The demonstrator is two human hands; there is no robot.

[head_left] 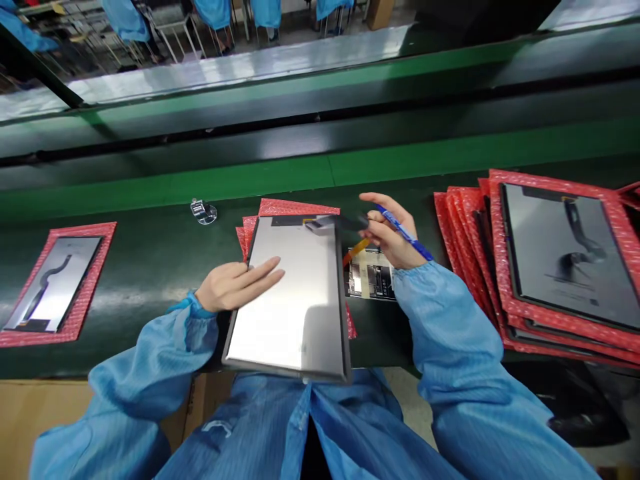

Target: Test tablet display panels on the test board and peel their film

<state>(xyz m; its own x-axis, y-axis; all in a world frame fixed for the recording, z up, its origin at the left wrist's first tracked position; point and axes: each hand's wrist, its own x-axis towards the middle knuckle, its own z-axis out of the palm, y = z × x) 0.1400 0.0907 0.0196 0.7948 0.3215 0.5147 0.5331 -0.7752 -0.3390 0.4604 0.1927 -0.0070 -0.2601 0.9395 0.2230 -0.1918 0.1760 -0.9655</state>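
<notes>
A flat display panel [290,300] lies tilted over red bubble-wrap sheets [300,205], its near edge past the table edge. My left hand [240,283] rests on the panel's left side with its fingers stretched across the silver back. In my right hand [393,230] is a blue pen [403,232], held across the palm. The fingertips of that hand pinch a dark flex cable [353,222], blurred, at the panel's upper right corner. Below them, a circuit board [373,275] with yellow tape lies on the table, an orange strip [357,251] beside it.
Panels on red bubble wrap [625,230] are stacked at the right. Another panel [55,277] lies on red wrap at the left. A small metal and clear round item [203,211] sits on the dark green table [155,267]. Beyond a raised ledge are chairs with blue covers.
</notes>
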